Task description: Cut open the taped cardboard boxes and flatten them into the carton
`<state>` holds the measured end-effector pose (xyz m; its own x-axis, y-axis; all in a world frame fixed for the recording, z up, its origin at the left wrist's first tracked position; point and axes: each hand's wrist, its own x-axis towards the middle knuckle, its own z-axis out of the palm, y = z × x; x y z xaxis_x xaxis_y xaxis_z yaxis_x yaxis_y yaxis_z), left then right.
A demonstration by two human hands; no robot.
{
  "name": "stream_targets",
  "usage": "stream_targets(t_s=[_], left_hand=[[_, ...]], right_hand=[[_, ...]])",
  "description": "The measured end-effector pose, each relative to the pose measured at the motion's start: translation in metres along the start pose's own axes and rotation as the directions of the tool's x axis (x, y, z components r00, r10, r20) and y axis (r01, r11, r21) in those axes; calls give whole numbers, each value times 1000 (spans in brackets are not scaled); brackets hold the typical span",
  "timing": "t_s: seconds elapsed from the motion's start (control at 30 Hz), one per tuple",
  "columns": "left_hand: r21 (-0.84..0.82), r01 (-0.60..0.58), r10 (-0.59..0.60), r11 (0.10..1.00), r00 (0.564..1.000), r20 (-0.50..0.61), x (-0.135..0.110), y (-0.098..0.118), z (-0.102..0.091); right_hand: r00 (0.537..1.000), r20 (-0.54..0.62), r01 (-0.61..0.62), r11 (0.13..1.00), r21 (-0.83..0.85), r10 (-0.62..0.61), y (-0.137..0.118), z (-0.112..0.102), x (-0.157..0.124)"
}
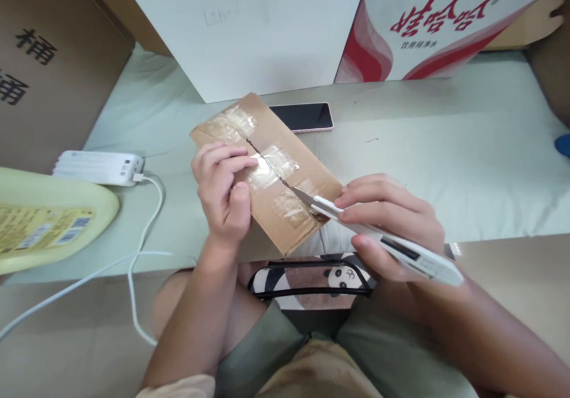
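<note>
Right grip (396, 226) clasps the knife (412, 256), left grip (225, 193) the box (269, 211), just nearer the body than the phone (309, 116); blade (303, 196) at the seam (268, 163), cutting seems underway, calling next for shallow pressure.

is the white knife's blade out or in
Out. The blade shows beyond the white knife handle, its tip at the cardboard box.

soft, fairly bright light falls evenly across the pale cloth (401, 148), with glare on the clear tape (262, 172). the brown carton (66, 77) at left is shaded; wide-lens stretching distorts the bottle (51, 220) at the left edge.
</note>
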<state>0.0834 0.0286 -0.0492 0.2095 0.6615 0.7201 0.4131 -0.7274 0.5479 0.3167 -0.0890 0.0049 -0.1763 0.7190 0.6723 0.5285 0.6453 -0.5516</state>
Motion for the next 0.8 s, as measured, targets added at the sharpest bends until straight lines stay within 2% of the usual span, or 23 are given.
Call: stream_targets(t_s=[0.13, 0.3, 0.43, 0.6, 0.8], left_hand=[[35, 44, -44, 998, 999, 10, 0, 2, 0], [-31, 7, -7, 999, 1000, 2, 0, 3, -1], [17, 10, -10, 1000, 1000, -2, 0, 2, 0], [-37, -21, 20, 999, 1000, -23, 0, 2, 0], [67, 18, -17, 998, 1000, -9, -1, 1, 0]], right_hand=[[999, 18, -34, 997, -69, 35, -11, 1, -1], [998, 41, -46, 996, -77, 49, -17, -3, 1], [997, 48, -66, 997, -47, 68, -19, -7, 1], [995, 32, -97, 995, -28, 98, -21, -4, -3], [995, -42, -93, 996, 18, 93, -23, -3, -6]])
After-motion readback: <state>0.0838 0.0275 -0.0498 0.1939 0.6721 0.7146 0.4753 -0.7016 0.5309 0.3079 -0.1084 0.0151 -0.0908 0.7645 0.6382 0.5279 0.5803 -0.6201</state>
